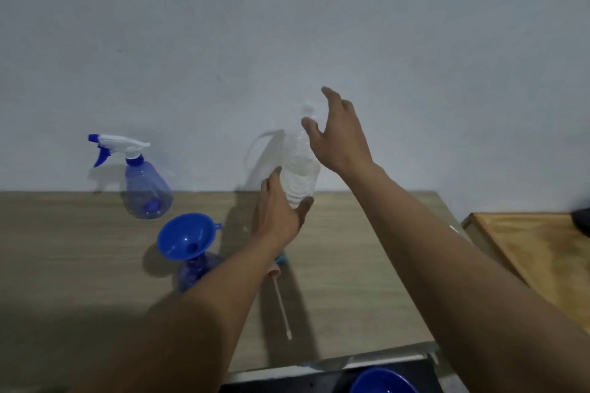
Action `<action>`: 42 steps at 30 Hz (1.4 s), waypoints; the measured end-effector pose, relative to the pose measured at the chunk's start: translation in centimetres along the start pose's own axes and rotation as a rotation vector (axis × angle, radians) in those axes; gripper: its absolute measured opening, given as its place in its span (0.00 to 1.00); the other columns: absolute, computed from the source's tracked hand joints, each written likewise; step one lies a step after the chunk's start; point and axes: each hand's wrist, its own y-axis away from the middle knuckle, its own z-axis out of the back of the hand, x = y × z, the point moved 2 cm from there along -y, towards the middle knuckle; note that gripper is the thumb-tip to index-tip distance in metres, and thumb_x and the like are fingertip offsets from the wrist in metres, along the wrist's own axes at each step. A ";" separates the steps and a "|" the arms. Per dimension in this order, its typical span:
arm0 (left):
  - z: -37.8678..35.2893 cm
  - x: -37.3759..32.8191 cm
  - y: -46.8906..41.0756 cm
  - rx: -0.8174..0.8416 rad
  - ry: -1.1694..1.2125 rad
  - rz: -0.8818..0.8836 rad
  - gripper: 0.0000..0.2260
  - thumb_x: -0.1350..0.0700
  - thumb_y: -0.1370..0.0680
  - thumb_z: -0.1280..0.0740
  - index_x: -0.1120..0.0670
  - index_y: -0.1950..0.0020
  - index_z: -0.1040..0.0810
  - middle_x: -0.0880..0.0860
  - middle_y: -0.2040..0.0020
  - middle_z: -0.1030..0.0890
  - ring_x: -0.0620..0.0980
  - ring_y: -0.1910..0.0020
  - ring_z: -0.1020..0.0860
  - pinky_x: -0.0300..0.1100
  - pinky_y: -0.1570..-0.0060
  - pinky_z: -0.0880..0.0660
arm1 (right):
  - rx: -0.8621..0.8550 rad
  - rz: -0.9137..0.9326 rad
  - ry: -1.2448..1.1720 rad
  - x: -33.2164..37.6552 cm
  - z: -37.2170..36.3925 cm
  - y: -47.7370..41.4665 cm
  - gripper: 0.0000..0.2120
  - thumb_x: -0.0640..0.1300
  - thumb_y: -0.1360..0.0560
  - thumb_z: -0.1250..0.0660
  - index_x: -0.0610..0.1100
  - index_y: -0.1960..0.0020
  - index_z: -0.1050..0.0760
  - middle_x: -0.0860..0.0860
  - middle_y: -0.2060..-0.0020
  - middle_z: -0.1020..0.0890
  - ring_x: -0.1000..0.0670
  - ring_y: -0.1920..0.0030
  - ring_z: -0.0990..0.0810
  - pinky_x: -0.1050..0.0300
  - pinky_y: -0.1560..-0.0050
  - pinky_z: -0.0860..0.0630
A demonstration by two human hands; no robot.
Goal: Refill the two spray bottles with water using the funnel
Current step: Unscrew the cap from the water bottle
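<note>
Blue plastic, counted from the head view: two spray bottles, one funnel, one bowl. One capped sprayer [145, 188] upright at the back left of the counter [351, 281], near the wall [287, 25], white-and-blue trigger head on and pointing left. One open sprayer [194, 271] nearer, just beside the left forearm and partly hidden by it, headless, with the funnel [186, 238] seated in its neck, a little tilted, mouth up.

One water bottle [300, 175], clear and white-capped, upright at the back centre close to the wall, water visible in its lower half. Two bare arms reaching to it. At its base the left grip [281, 210], fingers straight up the left side, thumb spread across the front: apart, not curled round; contact too blurred to judge. Higher, beside neck and cap, the right grip [341, 137], fingers spread wide, apart, holding nothing, one fingertip in front of the neck.

One thin white tube [282, 306] flat on the counter between the arms, upper end under the left forearm beside a scrap of blue and pink too hidden to name. One bowl [383, 381] cut off by the bottom edge, below the counter's near edge. One wooden tray [542, 258] to the right, apart from the counter, something dark at its far corner, too cropped to tell.
</note>
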 end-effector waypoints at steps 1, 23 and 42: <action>-0.7 -0.3 -1.5 0.000 0.044 0.036 0.42 0.44 0.27 0.25 0.50 0.21 0.46 0.53 0.24 0.36 0.55 0.28 0.32 0.49 0.35 0.32 | 0.032 0.005 0.011 -0.6 0.0 -1.2 0.31 0.51 0.18 0.37 0.46 0.20 0.45 0.41 0.26 0.33 0.43 0.31 0.27 0.57 0.42 0.33; -3.1 1.5 -6.7 0.121 0.308 0.159 0.29 0.60 0.32 0.20 0.51 0.35 0.29 0.51 0.40 0.20 0.52 0.42 0.21 0.47 0.43 0.22 | 0.236 0.169 -0.120 -6.5 -1.1 -2.9 0.34 0.54 0.27 0.25 0.54 0.26 0.37 0.47 0.37 0.23 0.44 0.38 0.26 0.52 0.43 0.28; -3.2 -0.3 3.8 0.391 0.328 0.176 0.42 0.68 0.33 0.23 0.47 0.25 0.38 0.49 0.32 0.27 0.48 0.35 0.26 0.46 0.39 0.24 | -0.096 -0.131 0.067 -3.0 3.3 10.3 0.26 0.61 0.25 0.30 0.51 0.32 0.33 0.51 0.47 0.21 0.47 0.48 0.23 0.54 0.56 0.32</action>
